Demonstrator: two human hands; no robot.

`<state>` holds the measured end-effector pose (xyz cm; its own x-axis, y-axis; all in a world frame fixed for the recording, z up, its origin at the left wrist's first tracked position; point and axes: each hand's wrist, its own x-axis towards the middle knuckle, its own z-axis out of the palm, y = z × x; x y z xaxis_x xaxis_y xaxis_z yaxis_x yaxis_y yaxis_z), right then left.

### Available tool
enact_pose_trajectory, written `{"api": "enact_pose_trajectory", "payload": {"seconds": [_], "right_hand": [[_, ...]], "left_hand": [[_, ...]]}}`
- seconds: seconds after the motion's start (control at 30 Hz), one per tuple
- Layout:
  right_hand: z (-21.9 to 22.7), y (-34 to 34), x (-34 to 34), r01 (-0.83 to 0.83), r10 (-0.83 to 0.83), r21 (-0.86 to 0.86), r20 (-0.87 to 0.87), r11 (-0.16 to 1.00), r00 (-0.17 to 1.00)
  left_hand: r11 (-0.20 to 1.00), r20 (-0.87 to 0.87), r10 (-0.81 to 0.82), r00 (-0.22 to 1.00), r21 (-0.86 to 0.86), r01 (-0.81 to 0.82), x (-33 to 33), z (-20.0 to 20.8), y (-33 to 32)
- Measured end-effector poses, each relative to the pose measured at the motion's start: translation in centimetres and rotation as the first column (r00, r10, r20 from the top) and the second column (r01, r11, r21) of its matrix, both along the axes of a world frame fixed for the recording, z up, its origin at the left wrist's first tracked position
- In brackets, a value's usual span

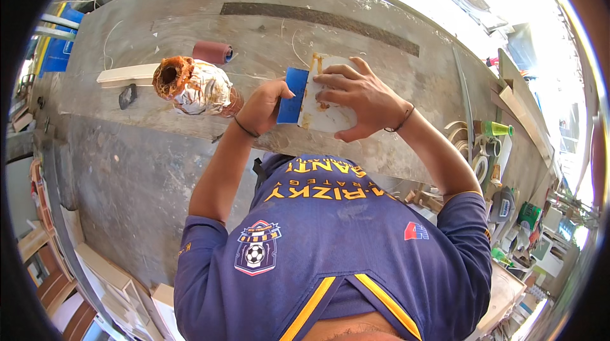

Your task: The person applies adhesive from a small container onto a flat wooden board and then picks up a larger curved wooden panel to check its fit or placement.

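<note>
My left hand (261, 110) is closed on a flat blue putty spreader (293, 94), with the thumb against its face. The spreader's right edge meets a small off-white plate (335, 120) smeared with brown paste. My right hand (363, 101) grips this plate from the right, its fingers bent over the face and its thumb at the near edge. Left of my left hand, a can-like container (202, 92) lies tilted, coated in white, with thick orange-brown crust around its dark opening.
A reddish-brown sandpaper roll (213, 52), a pale wood strip (127, 75) and a dark lump (128, 96) lie on the worn grey bench (152, 17). A dark strip (318, 22) crosses its far side. At right are a green bottle (497, 129) and tape rolls (480, 168).
</note>
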<state>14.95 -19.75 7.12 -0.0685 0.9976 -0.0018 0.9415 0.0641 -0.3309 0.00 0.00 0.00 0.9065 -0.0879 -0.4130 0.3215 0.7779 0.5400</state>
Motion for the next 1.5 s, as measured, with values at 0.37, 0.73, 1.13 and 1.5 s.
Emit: {"api": "enact_pose_trajectory", "payload": {"seconds": [0.37,0.73,1.13,1.5], "right_hand": [[0.4,2.7,-0.8,-0.032,0.033,0.058,-0.006,0.998,0.999],[0.3,4.0,-2.9,-0.129,0.134,0.141,-0.026,0.982,0.991],[0.1,4.4,-3.1,-0.194,0.199,0.136,-0.024,0.971,0.980],[0.2,4.2,-3.6,-0.210,0.209,0.155,0.024,0.965,0.978]], "left_hand": [[0.344,0.593,-0.335,0.732,0.800,-0.491,-1.4,-2.5,2.4],[0.998,0.004,0.040,0.999,-0.042,-0.040,-2.0,3.5,0.1],[0.981,-0.064,0.176,0.982,0.097,-0.169,-3.2,5.3,-0.6],[0.980,-0.052,0.131,0.990,0.161,-0.121,-3.2,4.0,-0.5]]}}
